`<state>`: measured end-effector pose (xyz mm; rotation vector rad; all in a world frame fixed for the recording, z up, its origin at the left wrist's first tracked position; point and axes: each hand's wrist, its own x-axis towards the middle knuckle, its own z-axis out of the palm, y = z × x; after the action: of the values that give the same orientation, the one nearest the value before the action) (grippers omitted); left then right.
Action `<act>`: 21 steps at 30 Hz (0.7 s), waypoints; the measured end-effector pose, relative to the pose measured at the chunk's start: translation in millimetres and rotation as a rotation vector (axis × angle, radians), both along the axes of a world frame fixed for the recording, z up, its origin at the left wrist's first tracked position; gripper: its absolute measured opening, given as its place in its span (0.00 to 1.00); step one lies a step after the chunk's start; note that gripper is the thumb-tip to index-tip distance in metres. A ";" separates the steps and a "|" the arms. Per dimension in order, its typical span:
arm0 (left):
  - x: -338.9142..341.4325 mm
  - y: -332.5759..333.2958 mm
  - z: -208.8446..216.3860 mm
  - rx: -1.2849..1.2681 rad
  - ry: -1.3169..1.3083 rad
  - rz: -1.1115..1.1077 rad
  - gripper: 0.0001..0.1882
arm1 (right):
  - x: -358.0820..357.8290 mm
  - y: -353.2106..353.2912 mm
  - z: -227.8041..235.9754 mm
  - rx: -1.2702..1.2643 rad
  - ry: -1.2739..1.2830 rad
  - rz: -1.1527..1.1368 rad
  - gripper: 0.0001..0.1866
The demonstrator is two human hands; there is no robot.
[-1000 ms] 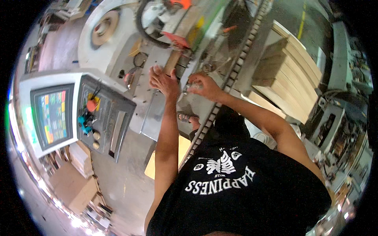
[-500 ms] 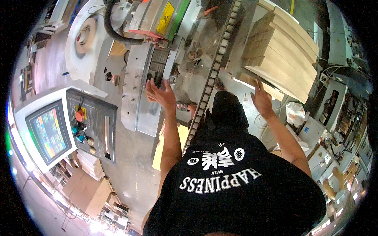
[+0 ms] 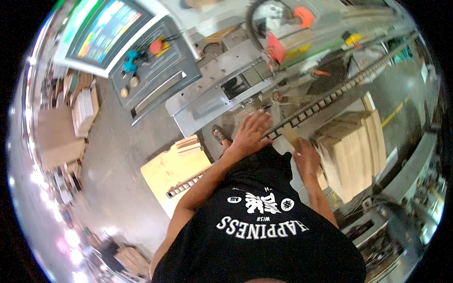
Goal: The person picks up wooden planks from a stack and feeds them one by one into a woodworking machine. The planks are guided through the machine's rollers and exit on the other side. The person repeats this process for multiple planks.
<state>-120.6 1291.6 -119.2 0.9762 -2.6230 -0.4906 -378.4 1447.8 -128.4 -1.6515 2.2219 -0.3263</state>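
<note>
A flat, pale tan piece of wood (image 3: pixel 289 135) is held in the fingers of the right hand (image 3: pixel 307 159), near a stack of pale, straight-edged boards (image 3: pixel 355 151). The left hand (image 3: pixel 254 132), blurred, reaches forward with fingers slightly spread, near a dark, ladder-like track (image 3: pixel 325 102) and a smooth grey metal bed (image 3: pixel 203 112).

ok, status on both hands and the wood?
Left hand open, looks empty. Right hand gripping wood piece near board stack. Slotted track between stack and machine bed.

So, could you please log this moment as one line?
left hand: open, near slatted track | right hand: holding wood piece | beside right hand: stacked boards
</note>
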 end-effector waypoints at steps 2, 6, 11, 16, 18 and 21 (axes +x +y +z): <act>-5.0 6.7 11.1 -0.103 -0.139 -0.083 0.43 | 29.2 -50.6 31.2 0.016 -0.082 0.101 0.27; 18.8 -4.3 -4.2 -0.029 -0.300 0.118 0.41 | 69.4 -115.7 49.0 0.000 -0.122 0.372 0.23; 69.0 -9.5 7.5 0.007 -0.197 0.308 0.35 | 110.8 -147.5 43.7 -0.159 -0.114 0.582 0.23; 111.4 -10.5 -26.3 -0.016 0.060 0.588 0.33 | 142.6 -157.3 28.0 -0.417 -0.194 0.603 0.24; 131.5 -19.9 -51.2 -0.051 0.072 0.703 0.32 | 146.1 -155.0 33.0 -0.324 -0.300 0.585 0.25; 154.3 -48.0 -93.6 -0.175 0.087 0.797 0.33 | 144.7 -149.8 10.9 -0.202 -0.389 0.497 0.29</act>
<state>33.7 1243.7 -212.8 1.7379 -1.9230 -0.0947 -233.6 1298.0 -117.5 -1.9728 1.4827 -0.6814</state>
